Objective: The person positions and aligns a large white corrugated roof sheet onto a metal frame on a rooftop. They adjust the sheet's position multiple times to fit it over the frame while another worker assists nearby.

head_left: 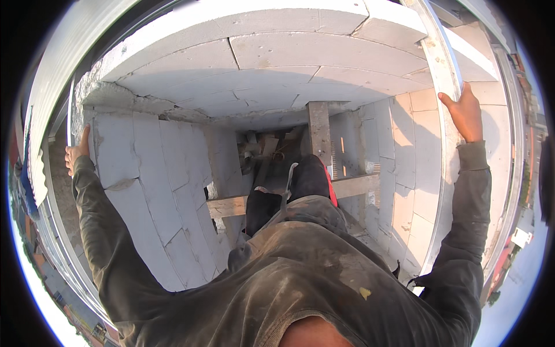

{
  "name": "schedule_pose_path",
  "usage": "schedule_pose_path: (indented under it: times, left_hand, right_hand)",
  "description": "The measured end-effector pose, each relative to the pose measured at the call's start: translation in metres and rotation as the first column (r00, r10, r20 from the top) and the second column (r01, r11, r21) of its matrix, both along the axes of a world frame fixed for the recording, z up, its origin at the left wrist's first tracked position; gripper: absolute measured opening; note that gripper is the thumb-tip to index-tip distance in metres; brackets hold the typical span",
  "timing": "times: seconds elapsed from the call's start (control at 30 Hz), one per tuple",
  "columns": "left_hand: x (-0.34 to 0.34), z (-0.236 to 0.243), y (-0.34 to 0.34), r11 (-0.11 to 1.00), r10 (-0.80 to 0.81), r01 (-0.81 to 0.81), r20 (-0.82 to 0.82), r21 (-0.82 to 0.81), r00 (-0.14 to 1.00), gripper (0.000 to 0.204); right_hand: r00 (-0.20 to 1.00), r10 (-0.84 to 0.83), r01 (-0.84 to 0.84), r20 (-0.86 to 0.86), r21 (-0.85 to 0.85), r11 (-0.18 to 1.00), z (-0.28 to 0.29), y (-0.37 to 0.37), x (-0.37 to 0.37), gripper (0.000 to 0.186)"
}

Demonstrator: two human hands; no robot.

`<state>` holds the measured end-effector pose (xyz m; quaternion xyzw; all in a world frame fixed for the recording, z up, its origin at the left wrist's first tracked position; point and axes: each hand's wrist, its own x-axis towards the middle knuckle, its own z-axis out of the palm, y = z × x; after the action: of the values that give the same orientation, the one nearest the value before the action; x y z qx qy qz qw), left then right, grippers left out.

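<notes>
Your dusty brown shirt (312, 260), between white block walls (277, 52)
Your right hand (467, 113) clasps the long pale bar (443, 55) at right; your left hand (80, 152), grip unclear, meets the left wall (115, 144), probably for balance.

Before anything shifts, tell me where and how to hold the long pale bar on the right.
Probably take the long pale bar by its long edges where the right hand lies, coming from the outer right side: it is narrow enough there for the thumb to reach across, and its length runs front to back.
</notes>
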<state>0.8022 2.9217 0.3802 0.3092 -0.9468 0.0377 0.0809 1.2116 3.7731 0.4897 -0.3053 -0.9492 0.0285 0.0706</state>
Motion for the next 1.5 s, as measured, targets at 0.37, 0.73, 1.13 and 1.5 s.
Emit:
schedule_pose_path:
  times: [0.37, 0.73, 1.13, 1.5]
  left_hand:
    - [0.008, -0.003, 0.003, 0.997, 0.06, -0.062, -0.05, -0.035, 0.997, 0.133]
    - [-0.01, -0.01, 0.011, 0.997, 0.013, -0.026, -0.165, -0.076, 0.986, 0.123]
    - [-0.034, 0.098, 0.545, 0.221, -0.871, 0.962, -0.476, -0.159, 0.122, 0.093]
    - [-0.117, 0.075, 0.549, 0.311, -0.912, 0.916, -0.351, -0.253, 0.213, 0.071]
  right_hand:
    - [0.995, -0.088, 0.084, -0.049, -0.078, 0.993, 0.019, -0.019, -0.009, 0.063]
    - [0.995, -0.097, 0.092, -0.028, -0.161, 0.983, 0.025, -0.016, -0.005, 0.058]
    - [0.874, 0.481, -0.318, -0.075, 0.66, 0.681, 0.076, 0.196, -0.219, 0.056]
    - [0.822, 0.567, -0.392, -0.051, 0.67, 0.63, 0.033, 0.257, -0.361, 0.04]
